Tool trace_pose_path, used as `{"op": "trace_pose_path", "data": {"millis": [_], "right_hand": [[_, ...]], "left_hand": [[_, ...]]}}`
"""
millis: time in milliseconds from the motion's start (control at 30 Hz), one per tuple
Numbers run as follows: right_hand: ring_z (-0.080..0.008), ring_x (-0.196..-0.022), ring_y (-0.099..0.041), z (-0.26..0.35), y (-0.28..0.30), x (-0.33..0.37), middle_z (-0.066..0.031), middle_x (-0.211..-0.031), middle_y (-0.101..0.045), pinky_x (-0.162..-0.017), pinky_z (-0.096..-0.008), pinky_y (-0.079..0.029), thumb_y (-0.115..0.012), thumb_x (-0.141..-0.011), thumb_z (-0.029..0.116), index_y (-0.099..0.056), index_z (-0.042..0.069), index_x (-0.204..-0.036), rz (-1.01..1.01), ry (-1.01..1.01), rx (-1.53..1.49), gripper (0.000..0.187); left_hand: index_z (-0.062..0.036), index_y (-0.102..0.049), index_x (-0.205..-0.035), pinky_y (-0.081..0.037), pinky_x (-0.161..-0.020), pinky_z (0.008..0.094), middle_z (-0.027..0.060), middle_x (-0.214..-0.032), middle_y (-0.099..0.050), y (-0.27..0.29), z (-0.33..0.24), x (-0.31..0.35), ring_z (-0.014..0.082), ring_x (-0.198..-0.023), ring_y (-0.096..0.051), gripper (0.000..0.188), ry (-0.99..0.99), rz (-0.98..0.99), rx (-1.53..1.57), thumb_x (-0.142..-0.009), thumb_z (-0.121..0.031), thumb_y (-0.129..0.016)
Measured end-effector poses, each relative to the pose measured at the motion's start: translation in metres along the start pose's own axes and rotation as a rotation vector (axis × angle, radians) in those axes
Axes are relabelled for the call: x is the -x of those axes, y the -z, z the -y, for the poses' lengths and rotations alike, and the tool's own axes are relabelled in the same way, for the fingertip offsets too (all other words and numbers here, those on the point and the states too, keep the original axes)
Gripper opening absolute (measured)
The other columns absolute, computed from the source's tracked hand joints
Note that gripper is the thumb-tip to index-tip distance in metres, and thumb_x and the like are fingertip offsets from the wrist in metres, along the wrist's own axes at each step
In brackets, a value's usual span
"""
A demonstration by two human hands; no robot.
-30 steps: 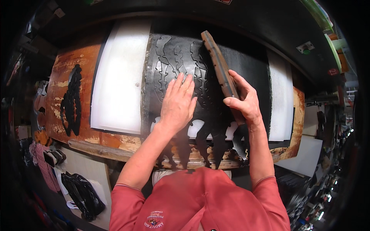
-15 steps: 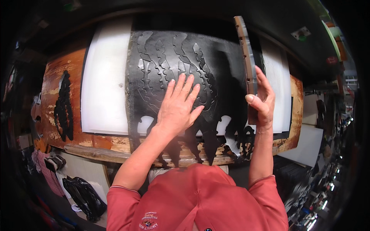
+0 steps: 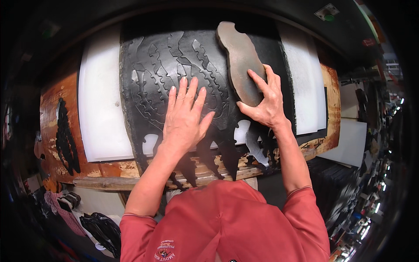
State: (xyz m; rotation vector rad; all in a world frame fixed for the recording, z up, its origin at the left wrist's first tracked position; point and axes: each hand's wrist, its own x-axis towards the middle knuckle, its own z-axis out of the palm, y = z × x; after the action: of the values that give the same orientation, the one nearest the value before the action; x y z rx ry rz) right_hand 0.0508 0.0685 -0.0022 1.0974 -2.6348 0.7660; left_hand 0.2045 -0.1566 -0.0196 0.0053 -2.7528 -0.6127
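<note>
A sheet of black leather-like material [image 3: 131, 91] lies across the work surface, marked with several wavy, notched cut outlines. My left hand [image 3: 183, 115] rests palm down on it, fingers spread over the lower part of the outlines. To its right, my right hand [image 3: 268, 105] grips a long, wavy-edged cutting die [image 3: 240, 56] by its lower right edge, thumb at one side and fingers over the face. The die's flat brownish-grey face is turned up, over the sheet beside the outlines. Whether its underside touches the sheet is hidden. Jagged cut-out strips of the sheet hang over the front edge.
White boards [image 3: 102, 100] show on both sides of the sheet, above a worn wooden board [image 3: 329, 87]. Black jagged offcuts [image 3: 65, 139] lie at left. A dark overhead machine part with a green button [image 3: 328, 17] spans the far side. A black plastic bag [image 3: 102, 231] sits lower left.
My right hand has brought the die left and turned it from standing on edge to face up. My left hand stays flat on the sheet; the whole view has shifted slightly.
</note>
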Motion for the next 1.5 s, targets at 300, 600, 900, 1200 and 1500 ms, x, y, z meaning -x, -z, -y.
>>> {"op": "trace_pose_path", "data": {"millis": [300,600,900,1200,1500], "right_hand": [[-0.0446,-0.132,-0.051,0.001,0.006,-0.003,-0.0289,-0.155,-0.044,-0.113,-0.0497,-0.047,-0.093,-0.058,0.029,-0.066,0.012,-0.142,0.034,-0.009,-0.013,0.089],[-0.0430,-0.139,-0.050,0.015,0.003,0.036,-0.0268,-0.159,-0.044,-0.115,-0.0488,-0.046,-0.095,-0.066,0.026,-0.062,0.001,-0.141,-0.112,-0.231,-0.115,0.085],[-0.0445,-0.132,-0.053,0.011,-0.010,0.036,-0.0302,-0.153,-0.048,-0.110,-0.0498,-0.048,-0.092,-0.066,0.028,-0.066,-0.002,-0.132,-0.210,-0.174,-0.133,0.077],[-0.0216,-0.115,-0.068,-0.016,0.048,0.067,-0.0120,-0.124,-0.072,-0.105,-0.0347,-0.052,-0.080,-0.092,0.011,-0.067,0.001,-0.131,-0.396,-0.171,-0.358,0.042],[-0.0067,-0.079,-0.059,-0.120,0.176,0.043,0.0011,-0.086,-0.067,-0.070,-0.0259,-0.049,-0.066,-0.107,0.019,-0.068,-0.002,-0.097,-0.815,-0.222,-0.299,0.023]], "left_hand": [[-0.0025,-0.057,-0.147,-0.028,-0.126,0.0585,0.0223,-0.161,-0.047,0.000,0.001,-0.001,0.0443,-0.153,-0.038,0.063,-0.002,-0.022,0.036,-0.092,-0.021,-0.080],[0.0009,-0.073,-0.107,-0.059,-0.079,0.0411,0.0166,-0.097,-0.075,0.043,-0.032,0.076,0.0331,-0.089,-0.074,0.020,0.032,-0.133,0.516,-0.087,0.003,-0.076],[-0.0060,-0.069,-0.087,-0.049,-0.059,0.0380,0.0075,-0.077,-0.068,0.002,-0.069,0.143,0.0276,-0.066,-0.063,0.016,0.008,-0.183,0.363,-0.080,0.001,-0.081],[-0.0055,-0.069,-0.090,-0.049,-0.061,0.0396,0.0094,-0.077,-0.067,-0.003,-0.066,0.147,0.0302,-0.067,-0.063,0.017,0.008,-0.237,0.257,-0.081,0.004,-0.079],[-0.0052,-0.070,-0.085,-0.053,-0.065,0.0421,0.0107,-0.079,-0.070,-0.004,-0.067,0.145,0.0325,-0.070,-0.066,0.009,0.051,-0.274,0.180,-0.086,-0.002,-0.078]]}}
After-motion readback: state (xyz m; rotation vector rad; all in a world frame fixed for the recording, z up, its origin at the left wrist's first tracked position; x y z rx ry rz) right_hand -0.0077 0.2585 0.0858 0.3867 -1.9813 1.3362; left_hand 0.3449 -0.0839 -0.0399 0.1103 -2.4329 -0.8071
